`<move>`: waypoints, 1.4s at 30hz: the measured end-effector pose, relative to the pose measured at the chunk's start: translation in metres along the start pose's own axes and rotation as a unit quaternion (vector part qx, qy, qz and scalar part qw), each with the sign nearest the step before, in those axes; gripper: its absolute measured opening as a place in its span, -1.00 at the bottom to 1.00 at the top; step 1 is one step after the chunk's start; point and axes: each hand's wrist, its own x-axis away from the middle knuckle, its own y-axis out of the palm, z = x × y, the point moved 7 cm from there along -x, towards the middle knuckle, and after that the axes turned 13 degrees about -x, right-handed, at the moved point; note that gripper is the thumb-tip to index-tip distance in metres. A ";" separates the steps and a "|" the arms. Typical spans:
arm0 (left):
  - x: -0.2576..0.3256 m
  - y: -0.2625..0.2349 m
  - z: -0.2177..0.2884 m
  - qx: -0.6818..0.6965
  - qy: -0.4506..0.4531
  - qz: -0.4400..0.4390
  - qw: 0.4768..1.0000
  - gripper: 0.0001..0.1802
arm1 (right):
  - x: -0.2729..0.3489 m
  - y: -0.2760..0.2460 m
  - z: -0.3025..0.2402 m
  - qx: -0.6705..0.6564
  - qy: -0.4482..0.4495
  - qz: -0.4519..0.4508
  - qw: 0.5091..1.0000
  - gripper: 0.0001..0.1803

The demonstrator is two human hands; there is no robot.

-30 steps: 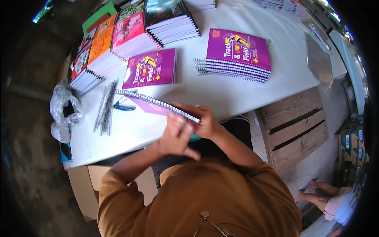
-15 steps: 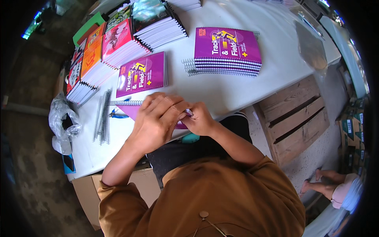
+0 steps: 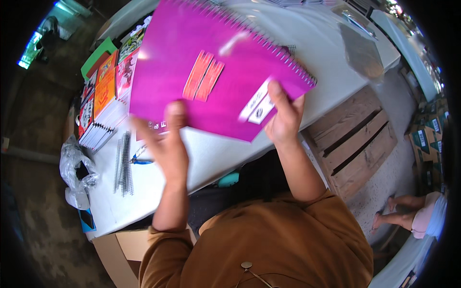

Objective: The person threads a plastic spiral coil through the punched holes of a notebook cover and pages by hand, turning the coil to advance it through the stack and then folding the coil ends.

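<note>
A purple spiral-bound book (image 3: 192, 62) is raised over the table, a plain side with orange panels and a white label facing me. Its wire coil runs along the upper right edge. My right hand (image 3: 285, 115) grips the lower right corner, thumb on the label. By the lower left edge my left hand (image 3: 165, 144) is somewhat blurred, thumb and fingers spread apart; whether it touches the cover is hard to tell. Beneath, a strip of another purple book (image 3: 156, 126) shows. Loose wire coils (image 3: 124, 165) and a blue-handled tool (image 3: 140, 161) lie left of that hand.
Stacks of bound books with orange (image 3: 105, 93) and red covers stand at the table's left, partly hidden. Clear plastic wrap (image 3: 74, 165) hangs by the left edge. A wooden pallet (image 3: 353, 139) lies right of the table, and another person's legs (image 3: 401, 213) show farther right.
The purple book has come up from the table's near edge, now spread flat before me. My hands have moved apart, the left one off to the lower left.
</note>
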 end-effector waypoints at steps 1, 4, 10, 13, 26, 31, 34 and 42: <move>0.006 0.033 0.001 0.113 -0.027 -0.085 0.990 -0.54 | -0.008 -0.010 -0.001 0.065 -0.062 0.002 0.996 -0.63; -0.008 0.070 0.040 0.154 0.077 -0.063 0.983 -0.78 | -0.039 -0.037 -0.015 0.294 -0.135 0.047 0.945 -0.41; 0.011 0.178 0.006 -0.204 0.432 -0.218 0.851 -0.67 | -0.041 -0.111 -0.026 0.423 -0.173 0.146 0.877 -0.41; 0.009 0.173 -0.017 -0.171 0.394 -0.156 0.889 -0.62 | -0.039 -0.132 -0.017 0.385 -0.137 0.134 0.903 -0.45; -0.031 0.116 -0.078 -0.074 0.115 0.028 0.990 -0.77 | -0.034 -0.141 -0.017 0.454 -0.185 0.180 0.853 -0.57; -0.044 0.043 -0.090 -0.392 0.280 -0.224 0.847 -0.57 | -0.007 -0.109 -0.051 0.540 -0.338 0.076 0.767 -0.45; -0.019 -0.008 -0.125 -0.469 0.304 -0.265 0.785 -0.46 | 0.022 -0.053 -0.013 0.485 -0.273 -0.087 0.826 -0.39; 0.030 -0.065 -0.040 -0.300 0.274 -0.389 0.827 -0.71 | 0.108 0.023 0.113 0.452 0.205 -0.473 0.728 -0.30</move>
